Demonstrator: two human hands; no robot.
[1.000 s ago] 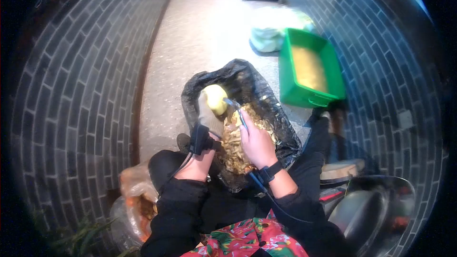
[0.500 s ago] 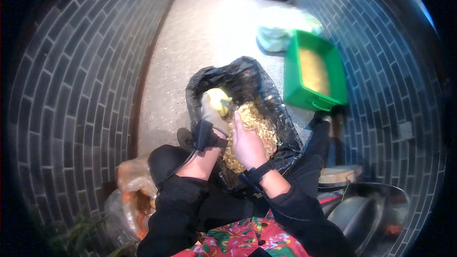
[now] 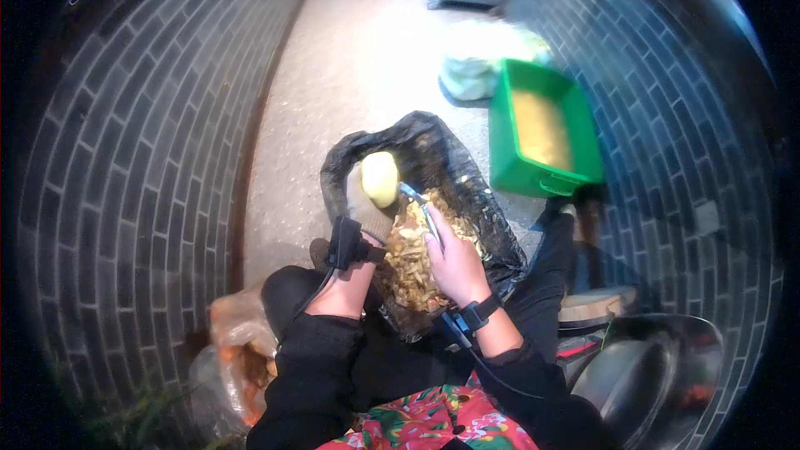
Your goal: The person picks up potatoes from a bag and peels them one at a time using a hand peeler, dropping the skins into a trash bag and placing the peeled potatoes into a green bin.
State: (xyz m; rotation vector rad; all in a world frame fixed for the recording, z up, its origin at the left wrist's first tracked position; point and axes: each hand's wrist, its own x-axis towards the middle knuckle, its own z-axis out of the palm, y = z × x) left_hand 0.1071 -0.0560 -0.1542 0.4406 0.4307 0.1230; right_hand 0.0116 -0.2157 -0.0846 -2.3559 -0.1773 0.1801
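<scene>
My left hand [image 3: 363,200], in a light glove, is wrapped round a pale yellow peeled potato [image 3: 381,178] above the left side of a bin lined with a black bag [image 3: 492,229]. My right hand [image 3: 454,258] is bare and closed on a peeler [image 3: 418,202], whose head points up and left, a little apart from the potato. Under both hands a heap of peelings [image 3: 410,262] lies in the bin.
A green crate [image 3: 507,150] with yellowish contents stands at the right, by a pale bag [image 3: 467,75]. Clear plastic bags [image 3: 229,350] lie lower left. A metal basin [image 3: 696,367] is lower right. Brick walls rise on both sides.
My right hand with the peeler has drawn back right and down from the potato. The potato now stands more upright in my left hand. The view has shifted slightly.
</scene>
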